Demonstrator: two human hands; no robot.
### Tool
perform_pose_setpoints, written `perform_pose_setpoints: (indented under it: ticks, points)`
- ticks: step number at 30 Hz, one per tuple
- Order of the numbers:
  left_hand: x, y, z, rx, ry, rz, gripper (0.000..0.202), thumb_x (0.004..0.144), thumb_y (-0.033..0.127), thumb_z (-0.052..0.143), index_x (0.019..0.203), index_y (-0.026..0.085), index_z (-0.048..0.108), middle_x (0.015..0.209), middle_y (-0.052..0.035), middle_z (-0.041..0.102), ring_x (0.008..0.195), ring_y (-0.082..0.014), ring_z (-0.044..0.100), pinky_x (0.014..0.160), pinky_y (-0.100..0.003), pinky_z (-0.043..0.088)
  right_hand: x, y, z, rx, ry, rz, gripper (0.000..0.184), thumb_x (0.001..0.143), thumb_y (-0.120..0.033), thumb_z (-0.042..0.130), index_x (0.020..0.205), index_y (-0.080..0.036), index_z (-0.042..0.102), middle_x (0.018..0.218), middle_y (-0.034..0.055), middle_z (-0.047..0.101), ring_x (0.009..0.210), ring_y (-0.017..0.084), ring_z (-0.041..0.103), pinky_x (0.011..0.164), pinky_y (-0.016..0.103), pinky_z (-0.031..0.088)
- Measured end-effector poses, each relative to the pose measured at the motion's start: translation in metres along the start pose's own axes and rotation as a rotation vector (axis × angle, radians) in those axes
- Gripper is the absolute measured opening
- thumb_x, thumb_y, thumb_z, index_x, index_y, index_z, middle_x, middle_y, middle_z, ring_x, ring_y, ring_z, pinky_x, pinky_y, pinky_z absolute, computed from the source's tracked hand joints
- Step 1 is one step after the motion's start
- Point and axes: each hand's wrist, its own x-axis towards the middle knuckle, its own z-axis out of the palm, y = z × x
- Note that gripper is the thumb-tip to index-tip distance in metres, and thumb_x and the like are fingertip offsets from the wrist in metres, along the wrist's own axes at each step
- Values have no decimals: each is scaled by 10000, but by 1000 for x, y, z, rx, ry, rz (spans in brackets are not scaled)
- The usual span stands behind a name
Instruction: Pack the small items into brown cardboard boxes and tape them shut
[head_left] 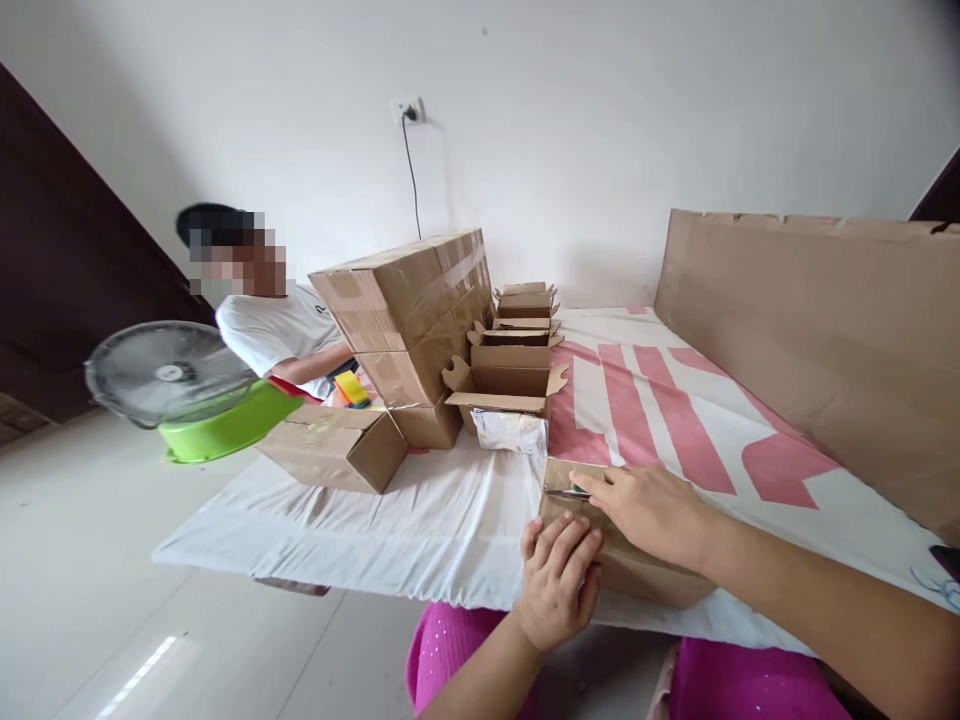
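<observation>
A closed cardboard box (652, 580) lies at the table's near edge, right in front of me. My left hand (559, 580) has its fingers curled over the near left side of this box, gripping it. On top of the box, my right hand (649, 510) presses a thin metal blade with a green part (576, 489) along the lid near its far left end. Most of that tool is hidden under the fingers, so whether it is a knife or scissors cannot be made out.
Taped boxes (409, 320) stand stacked left of centre, with another box (334, 445) before them. Open boxes (510, 385) line up beside the stack. A large cardboard sheet (810, 350) stands at right. A person (277, 330) sits behind the stack, near a fan (169, 372).
</observation>
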Motion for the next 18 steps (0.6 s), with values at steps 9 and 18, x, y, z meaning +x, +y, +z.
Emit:
perform_pose_setpoints:
  ticks: [9, 18]
  points:
    - [-1, 0, 1, 7, -2, -9, 354, 837, 163, 537, 1184, 188, 605, 1108, -84, 704, 1143, -235, 571, 1095, -419, 230, -22, 6, -19, -110, -151, 109, 336, 885, -102, 457, 1133, -243, 635, 853, 67, 721, 700, 220, 692, 549, 278, 427]
    - [-4, -1, 2, -8, -23, -17, 355, 851, 168, 555, 1201, 187, 610, 1137, -80, 699, 1152, -226, 562, 1106, -414, 217, -32, 1, -37, -193, -288, 167, 427, 800, -2, 459, 1133, -209, 629, 862, 90, 726, 710, 240, 701, 552, 292, 451]
